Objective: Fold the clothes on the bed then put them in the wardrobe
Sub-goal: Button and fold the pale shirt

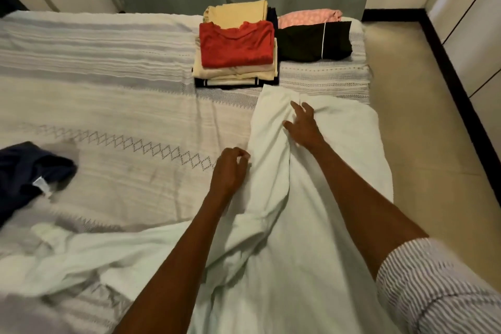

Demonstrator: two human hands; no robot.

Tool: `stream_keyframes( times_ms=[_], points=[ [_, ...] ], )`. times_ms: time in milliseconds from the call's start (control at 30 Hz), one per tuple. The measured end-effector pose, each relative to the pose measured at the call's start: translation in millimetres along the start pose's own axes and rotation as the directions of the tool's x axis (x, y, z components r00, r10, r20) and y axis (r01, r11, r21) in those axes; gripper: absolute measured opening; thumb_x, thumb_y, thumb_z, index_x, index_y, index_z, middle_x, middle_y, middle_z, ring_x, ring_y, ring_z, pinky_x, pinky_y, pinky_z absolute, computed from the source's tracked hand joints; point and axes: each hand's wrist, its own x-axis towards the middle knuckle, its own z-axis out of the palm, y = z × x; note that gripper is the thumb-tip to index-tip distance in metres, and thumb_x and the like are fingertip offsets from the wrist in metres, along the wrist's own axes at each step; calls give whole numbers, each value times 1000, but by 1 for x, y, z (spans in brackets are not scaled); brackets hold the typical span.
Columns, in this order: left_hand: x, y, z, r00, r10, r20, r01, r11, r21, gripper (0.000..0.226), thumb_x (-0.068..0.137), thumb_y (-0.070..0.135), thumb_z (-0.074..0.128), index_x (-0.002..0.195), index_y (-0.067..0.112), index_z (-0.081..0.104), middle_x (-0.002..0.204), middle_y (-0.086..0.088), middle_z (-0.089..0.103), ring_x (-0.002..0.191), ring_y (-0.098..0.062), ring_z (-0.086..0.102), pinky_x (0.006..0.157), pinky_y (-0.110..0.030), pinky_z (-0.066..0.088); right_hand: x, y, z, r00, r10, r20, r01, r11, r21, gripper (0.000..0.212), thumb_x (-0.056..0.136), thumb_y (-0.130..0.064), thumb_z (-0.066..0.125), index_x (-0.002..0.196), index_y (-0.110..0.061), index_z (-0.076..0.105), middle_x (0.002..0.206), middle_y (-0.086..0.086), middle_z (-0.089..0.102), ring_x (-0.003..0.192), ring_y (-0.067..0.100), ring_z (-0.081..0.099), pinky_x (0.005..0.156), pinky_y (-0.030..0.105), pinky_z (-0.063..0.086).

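Left hand [230,168] pinches the white garment [311,198] edge; right hand [302,126] presses flat, fingers spread. Better smooth toward 12 o'clock before folding.

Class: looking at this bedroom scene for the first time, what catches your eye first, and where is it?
The folded red top crowns a stack at the bed's far edge. Nearer, both hands work a long pale white garment: the left hand pinches its edge, the right hand presses flat.

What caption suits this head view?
Both hands smooth a white garment on the bed beside folded stacks.
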Motion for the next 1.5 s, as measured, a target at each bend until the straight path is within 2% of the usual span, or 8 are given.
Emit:
stream_keyframes(
  times_ms=[233, 400, 667, 933, 1033, 1133, 1267, 1500],
  points=[
    [-136, 0, -33, 944, 56, -325, -25, 995, 99, 18, 95, 27, 51, 98, 20, 67, 102, 2, 67, 92, -19, 59, 82, -37, 45, -139, -50, 32, 912, -298, 281, 358, 914, -190, 45, 93, -61, 54, 80, -24, 77, 76, -11, 74, 74, 3, 66, 78, 32, 54],
    [-244, -4, -38, 843, -282, -457, 299, 953, -37, 25, 95, 32, 53, 110, 16, 64, 112, -5, 61, 102, -24, 54, 91, -41, 42, -191, -65, 44, 850, -167, 499, 391, 835, -387, 53, 87, -76, 45, 107, -34, 70, 106, -11, 71, 99, 13, 63, 83, 33, 45],
    [-289, -23, -43, 735, -651, -189, 540, 731, -416, 74, 76, 32, 72, 140, 12, 40, 140, -13, 46, 126, -33, 47, 106, -45, 41, -231, -81, 56, 874, -23, 486, 238, 891, -386, 53, 93, -22, 53, 145, -23, 47, 153, 3, 44, 137, 27, 41, 111, 39, 34],
    [-338, -11, -57, 870, -424, -252, 311, 869, -386, 9, 87, 9, 60, 93, 12, 66, 96, -6, 65, 88, -20, 60, 66, -23, 42, -276, -73, 63, 936, -81, 341, 109, 992, -62, 27, 98, -27, 54, 117, -11, 65, 119, 7, 63, 107, 23, 56, 83, 30, 39],
    [-356, -10, -58, 942, -29, -335, 24, 1000, -19, 15, 76, 5, 55, 73, 18, 62, 80, 0, 57, 79, -18, 51, 69, -26, 39, -276, -81, 48, 961, -48, 272, 33, 998, 59, 23, 94, -23, 56, 112, -14, 68, 119, 7, 64, 107, 26, 58, 83, 31, 45],
    [-372, -18, -60, 968, 247, -48, -215, 911, 351, 8, 63, 21, 57, 67, 28, 61, 75, 11, 56, 78, -19, 49, 69, -35, 34, -271, -79, 37, 968, 53, 245, -22, 992, -128, 33, 97, -21, 48, 120, -3, 65, 124, 16, 62, 114, 33, 57, 95, 36, 45],
    [-385, -20, -66, 934, 160, 321, -287, 869, 403, 27, 70, 44, 45, 83, 30, 65, 82, 13, 62, 93, -18, 48, 79, -36, 28, -283, -61, 29, 945, 170, 279, -63, 933, -354, 23, 95, -19, 48, 107, -8, 65, 105, 13, 57, 94, 26, 51, 81, 32, 41],
    [-369, 4, -48, 984, -178, -1, 172, 947, 271, 77, 78, 72, 60, 135, 21, 47, 127, -4, 56, 110, -26, 58, 91, -40, 47, -290, -48, 33, 960, -146, 238, 168, 983, -71, 11, 86, -29, 66, 88, -18, 69, 96, -1, 73, 96, 19, 65, 87, 40, 50]
  ],
)
